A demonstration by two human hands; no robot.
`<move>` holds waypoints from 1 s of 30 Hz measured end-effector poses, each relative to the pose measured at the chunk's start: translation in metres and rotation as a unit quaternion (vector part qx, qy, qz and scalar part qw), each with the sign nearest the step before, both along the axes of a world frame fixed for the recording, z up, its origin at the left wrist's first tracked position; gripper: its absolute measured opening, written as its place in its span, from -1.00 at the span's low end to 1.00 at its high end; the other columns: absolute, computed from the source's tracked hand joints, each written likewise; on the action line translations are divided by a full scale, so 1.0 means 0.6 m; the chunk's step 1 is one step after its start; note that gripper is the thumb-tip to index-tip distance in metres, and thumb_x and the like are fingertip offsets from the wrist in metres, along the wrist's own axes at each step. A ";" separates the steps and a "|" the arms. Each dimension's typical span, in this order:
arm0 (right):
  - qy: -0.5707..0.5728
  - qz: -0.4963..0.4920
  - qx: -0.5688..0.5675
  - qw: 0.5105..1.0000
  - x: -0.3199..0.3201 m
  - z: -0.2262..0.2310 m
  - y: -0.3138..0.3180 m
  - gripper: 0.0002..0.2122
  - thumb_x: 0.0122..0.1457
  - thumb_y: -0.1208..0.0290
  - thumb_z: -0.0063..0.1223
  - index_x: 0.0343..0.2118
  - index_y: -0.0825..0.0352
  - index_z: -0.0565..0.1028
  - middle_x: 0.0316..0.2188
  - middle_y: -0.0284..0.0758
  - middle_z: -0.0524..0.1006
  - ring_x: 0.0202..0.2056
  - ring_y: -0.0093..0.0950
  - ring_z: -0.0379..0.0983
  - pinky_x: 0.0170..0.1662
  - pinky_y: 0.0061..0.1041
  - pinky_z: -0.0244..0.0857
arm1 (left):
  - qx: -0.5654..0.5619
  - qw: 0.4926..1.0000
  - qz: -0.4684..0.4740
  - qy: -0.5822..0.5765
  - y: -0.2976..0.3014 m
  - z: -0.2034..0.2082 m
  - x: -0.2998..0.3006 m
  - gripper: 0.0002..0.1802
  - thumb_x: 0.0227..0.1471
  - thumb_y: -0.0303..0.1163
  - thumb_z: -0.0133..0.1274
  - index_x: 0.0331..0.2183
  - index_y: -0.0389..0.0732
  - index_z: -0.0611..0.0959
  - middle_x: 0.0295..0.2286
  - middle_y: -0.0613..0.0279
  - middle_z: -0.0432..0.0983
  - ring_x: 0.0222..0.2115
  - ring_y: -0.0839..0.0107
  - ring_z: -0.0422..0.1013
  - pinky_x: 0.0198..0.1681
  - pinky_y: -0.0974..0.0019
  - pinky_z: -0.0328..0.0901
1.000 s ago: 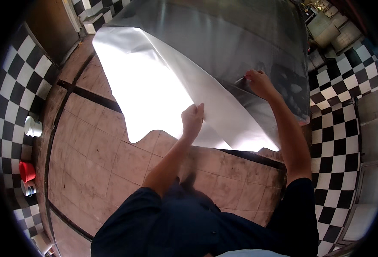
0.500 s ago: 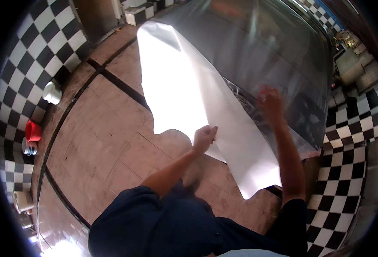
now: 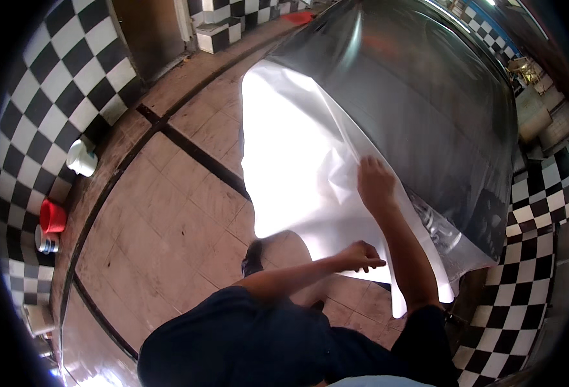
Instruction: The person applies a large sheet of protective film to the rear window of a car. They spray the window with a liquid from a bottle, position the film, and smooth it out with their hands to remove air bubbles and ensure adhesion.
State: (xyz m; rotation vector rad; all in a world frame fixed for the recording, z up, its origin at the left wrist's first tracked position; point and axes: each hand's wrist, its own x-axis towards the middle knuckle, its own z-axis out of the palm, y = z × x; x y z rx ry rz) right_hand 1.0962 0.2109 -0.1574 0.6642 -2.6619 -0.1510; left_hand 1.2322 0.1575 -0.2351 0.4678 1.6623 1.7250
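A large, glossy white sheet [image 3: 291,142] drapes over the near left side of a dark car hood [image 3: 426,116], its lower part hanging toward me. My right hand [image 3: 376,184] is closed at the sheet's folded right edge, where creases run out from the fingers; the fingertips are partly hidden. My left hand [image 3: 360,257] is in front of the sheet's lower part, fingers loosely bent and a little apart, with nothing visible in them. Wrinkled clear film [image 3: 440,227] lies on the hood's near right corner, beside my right forearm.
Tiled floor [image 3: 162,213] with dark channels [image 3: 197,149] spreads to the left. Along the checkered wall stand a white bucket [image 3: 82,158], a red bucket [image 3: 53,215] and a small white tub [image 3: 46,239]. A brown door [image 3: 148,35] is at the back left.
My right hand has come down and left from over the hood onto the sheet's edge. My left hand has let go of the sheet and shifted lower and right. The sheet's fold has changed shape.
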 end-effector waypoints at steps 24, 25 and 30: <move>0.098 -0.186 -0.528 0.823 -0.092 0.040 -0.306 -0.81 0.08 0.39 0.12 -0.25 0.31 0.51 -0.45 -0.33 0.53 -0.42 -0.50 0.48 -0.38 -0.52 0.34 | 0.247 0.919 0.305 -0.039 -0.248 0.053 -0.447 -0.83 0.02 -0.42 0.11 -0.55 -0.24 0.52 -0.72 0.29 0.36 -0.79 0.50 0.24 -0.75 0.39 0.11; 0.183 -0.182 -0.392 0.883 -0.117 0.056 -0.325 -0.81 0.07 0.39 0.12 -0.25 0.29 0.52 -0.44 -0.33 0.52 -0.41 -0.48 0.48 -0.38 -0.51 0.34 | 0.214 0.899 0.368 0.098 -0.222 0.028 -0.453 -0.83 0.02 -0.41 0.11 -0.54 -0.24 0.52 -0.73 0.30 0.36 -0.78 0.51 0.25 -0.73 0.39 0.13; -0.087 -0.326 -0.191 0.922 -0.234 0.096 -0.376 -0.75 0.05 0.23 0.13 -0.30 0.29 0.55 -0.47 -0.31 0.54 -0.43 -0.47 0.50 -0.33 -0.46 0.36 | 0.174 0.911 0.297 0.227 -0.226 0.038 -0.401 -0.83 0.10 -0.32 0.03 -0.32 -0.22 0.52 -0.50 0.22 0.40 -0.55 0.46 0.32 -0.52 0.43 0.23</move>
